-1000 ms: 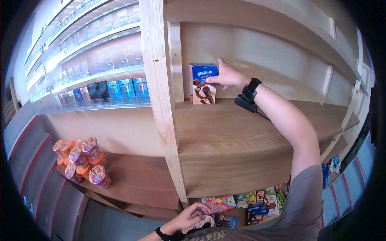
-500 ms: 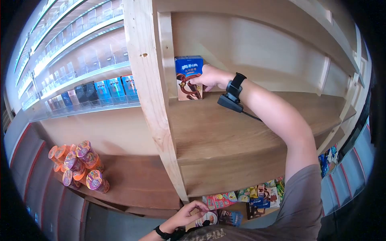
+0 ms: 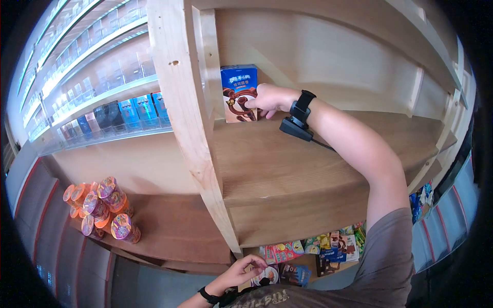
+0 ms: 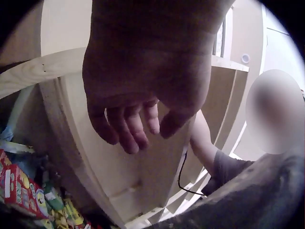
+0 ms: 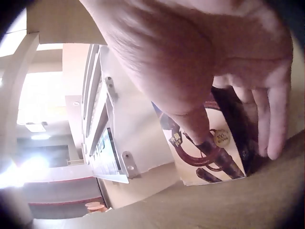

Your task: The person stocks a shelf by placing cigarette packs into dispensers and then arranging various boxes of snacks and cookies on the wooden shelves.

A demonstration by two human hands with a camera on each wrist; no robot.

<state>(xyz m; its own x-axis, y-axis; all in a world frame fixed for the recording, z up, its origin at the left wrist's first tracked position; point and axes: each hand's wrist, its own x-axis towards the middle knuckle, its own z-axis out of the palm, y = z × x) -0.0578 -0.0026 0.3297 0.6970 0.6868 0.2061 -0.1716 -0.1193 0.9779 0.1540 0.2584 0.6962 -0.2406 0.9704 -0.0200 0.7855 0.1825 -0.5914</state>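
A blue and brown box of chocolate wafer rolls (image 3: 240, 92) stands upright on the wooden shelf, close to the left post. My right hand (image 3: 275, 98) is at its right side. In the right wrist view the thumb (image 5: 193, 126) rests on the box's front (image 5: 214, 157), while the other fingers (image 5: 276, 114) extend down beside its dark side face. My left hand (image 3: 245, 272) hangs low in front of the shelves, fingers loosely bent, holding nothing. In the head view it overlaps a round-printed package (image 3: 267, 276) below.
A wooden post (image 3: 192, 113) divides the bays. Left of it are a clear display rack (image 3: 108, 131) with small boxes and a lower shelf (image 3: 169, 220) holding stacked snack cups (image 3: 110, 208). Assorted snack packages (image 3: 334, 249) lie on the bottom shelf at right.
The box has slid left along the shelf toward the post, with my right hand moving alongside. My left hand stays low, about where it was. The head view has shifted slightly.
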